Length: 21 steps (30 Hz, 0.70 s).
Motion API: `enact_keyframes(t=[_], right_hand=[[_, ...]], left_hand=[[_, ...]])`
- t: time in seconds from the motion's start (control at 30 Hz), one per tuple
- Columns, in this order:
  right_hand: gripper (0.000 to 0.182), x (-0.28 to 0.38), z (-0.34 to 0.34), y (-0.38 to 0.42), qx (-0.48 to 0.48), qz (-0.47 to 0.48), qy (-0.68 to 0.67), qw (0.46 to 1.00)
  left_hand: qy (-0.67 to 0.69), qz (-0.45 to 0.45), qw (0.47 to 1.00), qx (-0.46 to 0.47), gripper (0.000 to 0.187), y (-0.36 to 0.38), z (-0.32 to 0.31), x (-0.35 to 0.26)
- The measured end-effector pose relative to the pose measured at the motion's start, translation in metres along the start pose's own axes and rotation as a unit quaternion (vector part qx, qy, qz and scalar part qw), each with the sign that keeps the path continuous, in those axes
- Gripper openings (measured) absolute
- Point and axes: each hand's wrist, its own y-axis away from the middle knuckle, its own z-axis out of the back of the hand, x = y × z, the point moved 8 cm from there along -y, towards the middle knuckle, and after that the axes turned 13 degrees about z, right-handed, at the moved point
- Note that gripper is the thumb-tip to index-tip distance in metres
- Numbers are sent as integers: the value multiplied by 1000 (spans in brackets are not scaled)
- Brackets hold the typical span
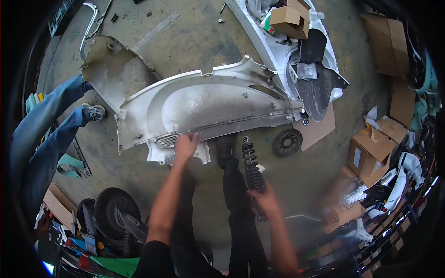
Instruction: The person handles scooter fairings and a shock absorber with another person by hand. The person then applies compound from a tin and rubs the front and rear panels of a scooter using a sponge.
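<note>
A large white, dirty body panel (204,104) shows its inner side across the middle of the view. My left hand (186,146) is at its lower edge beside a slatted vent, fingers bent over the rim. Lower right of the panel, my right hand (265,197) is wrapped round the lower part of a black coil-spring shock absorber (250,160), which stands nearly upright in view with its top eyelet free. A smaller white piece (201,153) shows below the panel, partly hidden by my left forearm.
Another person's jeans-clad leg (55,104) is at the left. A black wheel (287,142) lies right of the shock absorber. White body parts (259,37) with an open carton (289,21) are at the top. Cardboard boxes (371,150) and parts line the right; a tyre (116,213) is lower left.
</note>
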Motion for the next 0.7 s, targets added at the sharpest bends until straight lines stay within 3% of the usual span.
enact_keyframes(t=[0.03,0.07,0.17,0.23,0.33,0.4,0.43,0.5,0.57,0.7], right_hand=[[76,0,4,-11,13,93,78,993],[65,17,10,-9,-16,38,127,991],[51,4,27,-43,-10,38,217,975],[42,-28,35,-70,15,-19,208,978],[46,-64,43,-103,-18,14,245,969],[48,-56,40,-106,-61,164,242,954],[48,-62,36,-109,-60,162,242,955],[49,-76,30,-114,-70,157,207,963],[51,-93,30,-118,-96,180,230,951],[54,-110,24,-128,-147,193,178,954]], left_hand=[[-42,7,998,-38,33,4,49,-32],[-19,-65,993,-97,31,-6,78,-47],[-110,-175,957,-205,58,-55,131,-104],[-175,-179,939,-235,72,-106,136,-124],[-262,-157,930,-207,79,-158,116,-154],[-282,-188,925,-173,83,-174,95,-179],[-304,-214,918,-139,86,-183,78,-185],[-300,-270,898,-177,85,-196,61,-203],[-276,-236,930,-51,75,-220,34,-209],[-208,-252,938,-112,69,-234,15,-205]])
